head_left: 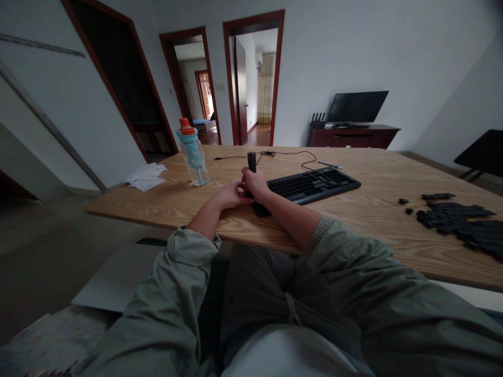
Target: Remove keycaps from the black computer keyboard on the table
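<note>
A dark keyboard [314, 183] lies at a slant on the wooden table, its left end partly hidden behind my hands. My right hand [254, 184] is closed round a black stick-like handle [252, 158], held upright over that left end; its lower part is out of sight. Close beside it, my left hand [232, 195] rests low with bent fingers and thumb, at the keyboard's left end. What those fingers grip is hidden. Many small black pieces that look like keycaps [458, 217] lie heaped on the table's right side.
A clear bottle [192, 154] with an orange and blue top stands at the left, near crumpled white tissues [146, 176]. A black cable [293, 153] runs behind the keyboard, and a thin blue stick [329, 165] lies there. The table's near edge [267, 245] is over my lap.
</note>
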A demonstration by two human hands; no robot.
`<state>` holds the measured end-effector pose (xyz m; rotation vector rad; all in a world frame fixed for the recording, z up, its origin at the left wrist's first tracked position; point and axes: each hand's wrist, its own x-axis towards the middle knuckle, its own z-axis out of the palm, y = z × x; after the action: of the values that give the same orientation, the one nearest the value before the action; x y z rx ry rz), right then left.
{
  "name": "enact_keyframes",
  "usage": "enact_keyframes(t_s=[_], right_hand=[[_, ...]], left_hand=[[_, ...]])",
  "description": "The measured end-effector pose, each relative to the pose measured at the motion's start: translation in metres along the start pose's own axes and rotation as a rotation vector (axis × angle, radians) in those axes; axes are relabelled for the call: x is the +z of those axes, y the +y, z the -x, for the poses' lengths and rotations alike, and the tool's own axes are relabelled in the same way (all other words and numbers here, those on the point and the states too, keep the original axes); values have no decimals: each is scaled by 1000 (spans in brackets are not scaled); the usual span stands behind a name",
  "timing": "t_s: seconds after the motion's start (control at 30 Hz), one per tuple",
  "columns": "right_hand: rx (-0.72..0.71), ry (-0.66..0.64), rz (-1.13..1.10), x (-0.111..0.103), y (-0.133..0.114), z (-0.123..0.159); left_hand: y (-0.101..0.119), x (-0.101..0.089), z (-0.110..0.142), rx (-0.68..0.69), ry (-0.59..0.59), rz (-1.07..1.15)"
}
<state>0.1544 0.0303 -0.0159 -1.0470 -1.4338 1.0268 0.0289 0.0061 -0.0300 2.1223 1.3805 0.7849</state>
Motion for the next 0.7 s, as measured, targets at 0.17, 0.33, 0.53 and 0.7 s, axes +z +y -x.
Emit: enact_keyframes(t_s=[0.17,0.33,0.53,0.7], right_hand=[[7,-51,-68,8,-7,5],[-25,-80,-106,-30,-5,6],[-196,-30,213,-86,3,22],[-180,-113,243,-98,10,32]], left_hand=[[-2,-2,3,-12,-58,75],[-2,-6,4,105,-51,26],[8,-7,9,194,28,-104],[13,-5,10,185,30,-156]])
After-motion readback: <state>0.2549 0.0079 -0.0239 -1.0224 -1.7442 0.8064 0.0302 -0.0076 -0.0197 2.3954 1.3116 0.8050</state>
